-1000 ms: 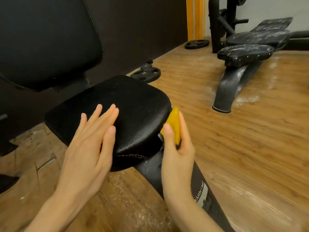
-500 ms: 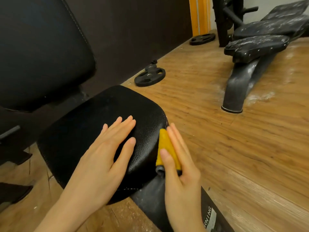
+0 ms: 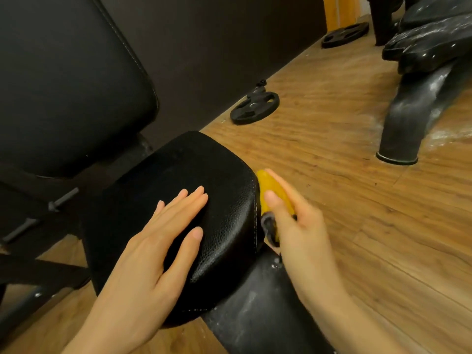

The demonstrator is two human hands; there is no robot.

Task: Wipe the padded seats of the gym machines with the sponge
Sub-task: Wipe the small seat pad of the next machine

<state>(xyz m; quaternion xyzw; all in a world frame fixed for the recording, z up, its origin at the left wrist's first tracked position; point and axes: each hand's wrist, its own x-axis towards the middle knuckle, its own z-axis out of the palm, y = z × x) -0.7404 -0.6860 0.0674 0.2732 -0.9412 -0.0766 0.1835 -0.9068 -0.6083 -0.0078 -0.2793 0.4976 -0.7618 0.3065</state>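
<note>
Both hands are at the padded seat [image 3: 178, 200]: the left hand [image 3: 150, 254] lies flat, fingers straight, on its top, while the right hand [image 3: 296, 226] pinches the yellow sponge [image 3: 274, 194] against the seat's right edge (side seam, seemingly mid-wipe). Next likely calls for following that rim around the front; open wooden floor [image 3: 357, 226] to the right leaves room, with the dusty second bench [image 3: 429, 44] well apart.

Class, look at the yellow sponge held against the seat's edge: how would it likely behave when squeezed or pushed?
The sponge probably gives softly: it looks bowed in the right hand. It seems light, pinched by thumb and fingers alone. Probably wet and a bit slippery: whitish residue marks the frame below the seat.
</note>
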